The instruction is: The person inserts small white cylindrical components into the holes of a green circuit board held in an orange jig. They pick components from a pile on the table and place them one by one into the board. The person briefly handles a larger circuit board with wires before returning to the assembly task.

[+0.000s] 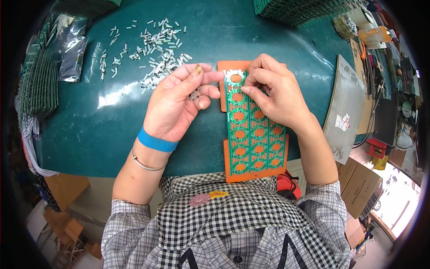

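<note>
A green circuit board panel (249,123) with rows of ring-shaped boards lies on an orange fixture plate (229,176) in front of me. White parts stand around the top left ring (234,78); the other visible rings look bare. My right hand (280,92) is over the panel's upper part, thumb and index finger pinched at the second ring; what they hold is too small to make out. Left of the panel, my left hand (172,101) is palm up with curled fingers, several small pale components (194,95) showing among them. One fingertip reaches the panel's upper left edge.
Loose small components (163,45) are scattered on the green table (204,154), beyond my left hand. Stacked green boards (40,87) and a silver bag (73,56) stand at the left. More boards (300,10) are at the far right, and a grey metal sheet (339,107) leans nearer.
</note>
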A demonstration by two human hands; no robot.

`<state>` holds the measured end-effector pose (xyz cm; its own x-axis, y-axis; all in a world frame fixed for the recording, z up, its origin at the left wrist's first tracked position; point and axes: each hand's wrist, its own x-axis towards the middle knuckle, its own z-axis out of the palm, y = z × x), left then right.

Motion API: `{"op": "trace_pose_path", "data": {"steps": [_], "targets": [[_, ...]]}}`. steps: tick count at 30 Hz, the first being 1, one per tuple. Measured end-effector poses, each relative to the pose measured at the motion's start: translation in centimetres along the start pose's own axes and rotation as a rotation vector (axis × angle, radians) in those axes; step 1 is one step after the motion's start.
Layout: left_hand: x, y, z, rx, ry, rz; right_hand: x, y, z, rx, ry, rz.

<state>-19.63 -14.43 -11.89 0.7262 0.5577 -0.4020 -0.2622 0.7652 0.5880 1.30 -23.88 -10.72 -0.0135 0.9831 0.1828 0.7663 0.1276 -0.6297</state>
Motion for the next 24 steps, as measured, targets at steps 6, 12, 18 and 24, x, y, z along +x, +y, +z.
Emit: {"op": "trace_pose_path", "data": {"steps": [6,12,18,24], "targets": [[0.1,-0.3,-0.4,0.015,-0.05,0.02,0.1,0.0,0.1,-0.027,-0.018,-0.005],[-0.2,-0.3,0.7,0.156,0.01,0.031,0.3,-0.5,1.0,-0.17,0.027,-0.11],[-0.2,-0.7,0.5,0.353,0.011,0.019,0.6,-1.0,0.2,-0.178,-0.056,-0.122],[-0.4,-0.3,0.9,0.386,0.025,0.029,0.1,-0.8,0.4,-0.163,0.009,-0.109]]}}
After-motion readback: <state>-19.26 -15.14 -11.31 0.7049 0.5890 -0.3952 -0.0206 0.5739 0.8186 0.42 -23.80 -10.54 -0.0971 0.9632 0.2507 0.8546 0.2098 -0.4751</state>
